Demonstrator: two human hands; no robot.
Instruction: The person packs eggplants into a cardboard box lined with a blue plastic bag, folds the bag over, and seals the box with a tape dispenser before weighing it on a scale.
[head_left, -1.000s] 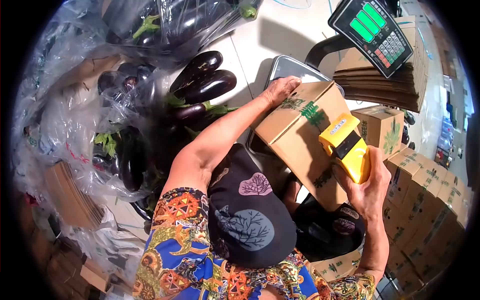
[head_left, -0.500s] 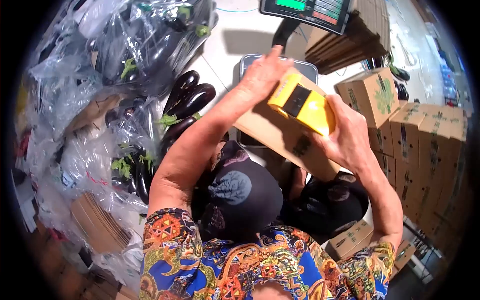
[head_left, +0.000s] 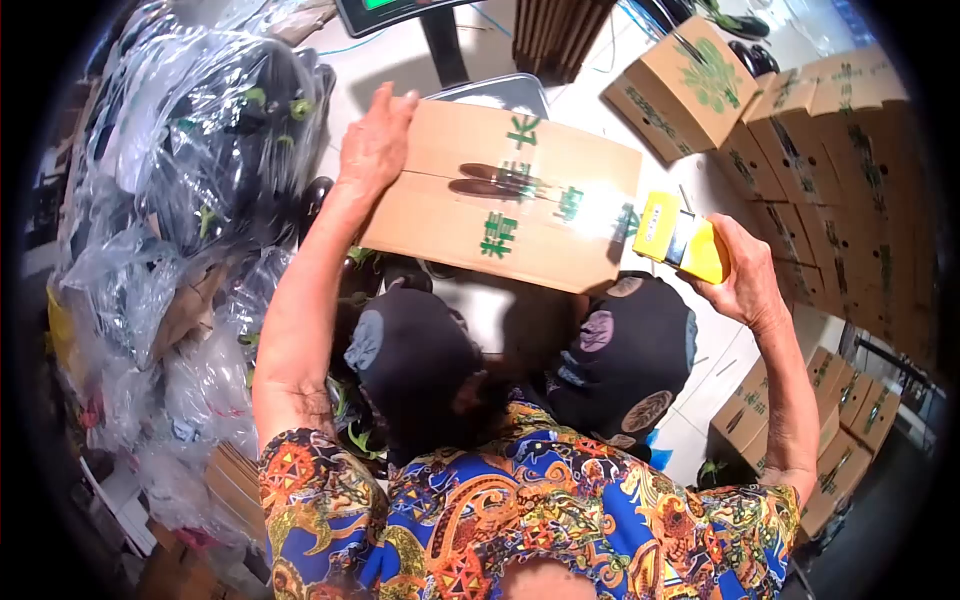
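Observation:
A closed cardboard box (head_left: pixel 450 225) with green printed characters and dark eggplant-shaped prints lies tilted over the scale platform (head_left: pixel 520 92), between and above my knees. My left hand (head_left: pixel 376 145) grips its left end, fingers along the far corner. Beyond the box's right end, my right hand (head_left: pixel 748 275) is wrapped round a yellow boxy hand tool (head_left: pixel 690 240) with a black band and small lettering. The tool's front points at the box's right edge. Light glares off the box top near that end.
Plastic-wrapped eggplants (head_left: pixel 250 130) and loose clear bags (head_left: pixel 200 370) crowd the left. Flattened cartons (head_left: pixel 560 38) stand behind the scale post (head_left: pixel 443 48). Printed boxes (head_left: pixel 835 150) are stacked at the right, with one box (head_left: pixel 685 90) angled nearby. Smaller boxes (head_left: pixel 842 470) sit lower right.
The box has turned so its printed top faces up. My left hand has moved from its far side to its left end; my right hand has carried the yellow tool off to the right.

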